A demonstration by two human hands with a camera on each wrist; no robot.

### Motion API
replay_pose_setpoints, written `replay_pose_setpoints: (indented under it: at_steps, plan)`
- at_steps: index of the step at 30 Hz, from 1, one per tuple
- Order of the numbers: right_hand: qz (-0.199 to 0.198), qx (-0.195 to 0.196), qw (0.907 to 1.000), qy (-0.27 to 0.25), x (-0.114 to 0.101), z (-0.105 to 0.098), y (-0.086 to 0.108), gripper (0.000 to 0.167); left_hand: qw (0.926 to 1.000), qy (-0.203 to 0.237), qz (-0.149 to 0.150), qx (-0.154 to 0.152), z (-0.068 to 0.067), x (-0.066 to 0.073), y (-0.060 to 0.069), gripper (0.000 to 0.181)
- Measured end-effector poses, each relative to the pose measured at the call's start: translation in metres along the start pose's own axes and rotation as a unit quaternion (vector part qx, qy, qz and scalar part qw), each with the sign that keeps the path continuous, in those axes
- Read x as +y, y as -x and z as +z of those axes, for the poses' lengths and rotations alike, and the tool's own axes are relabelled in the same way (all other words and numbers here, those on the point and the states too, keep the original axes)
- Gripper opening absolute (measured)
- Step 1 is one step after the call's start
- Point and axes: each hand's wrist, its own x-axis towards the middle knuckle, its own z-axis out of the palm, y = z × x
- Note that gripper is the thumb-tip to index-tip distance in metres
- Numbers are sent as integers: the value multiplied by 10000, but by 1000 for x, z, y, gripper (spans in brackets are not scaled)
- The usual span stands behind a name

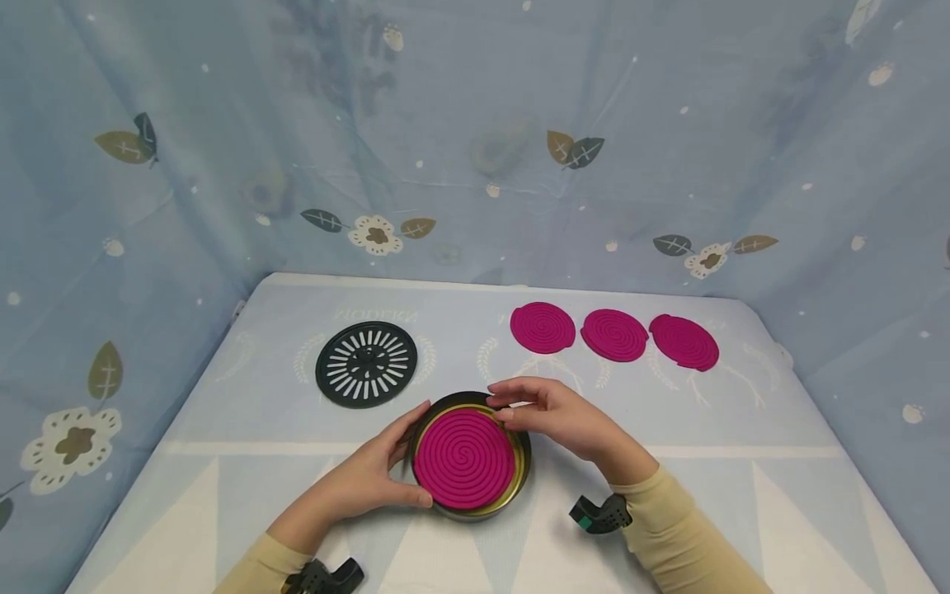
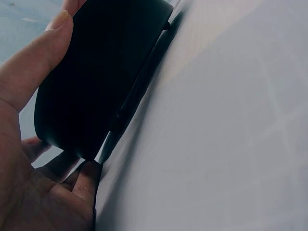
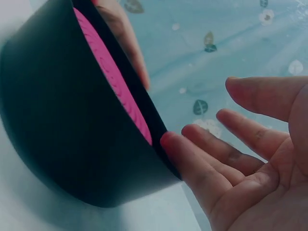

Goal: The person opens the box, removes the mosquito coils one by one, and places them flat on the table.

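Note:
A round dark tin (image 1: 524,472) with a gold inside stands on the table. In it lies a magenta mosquito coil (image 1: 464,459), whose edge shows below the rim in the right wrist view. My left hand (image 1: 369,478) grips the tin's left side, thumb at the front and fingers behind; the left wrist view shows them against the dark wall (image 2: 96,72). At the far right rim is my right hand (image 1: 552,417). Its fingers are loosely extended, a fingertip (image 3: 175,144) touches the rim, and the thumb stays apart from the tin.
A black slotted round lid (image 1: 367,365) lies behind the tin to the left. At the back right, three more magenta coils (image 1: 543,327) lie in a row on the patterned tablecloth (image 1: 252,412). A blue floral curtain (image 1: 460,148) encloses the back and sides.

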Motion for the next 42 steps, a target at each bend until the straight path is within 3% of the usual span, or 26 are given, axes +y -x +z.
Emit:
replay_pose_setpoints:
  at_steps: [12, 20, 42]
  plan:
    - [62, -129, 9997, 173, 0, 12, -1, 51, 10000, 50, 43, 1, 0, -2, 1, 121]
    - [22, -190, 9992, 353, 1, 13, -1, 51, 10000, -17, -80, 39, 0, 1, 1, 122]
    - [13, 105, 9994, 343, -2, 12, 0, 54, 9999, 3, 102, -4, 0, 0, 0, 123]
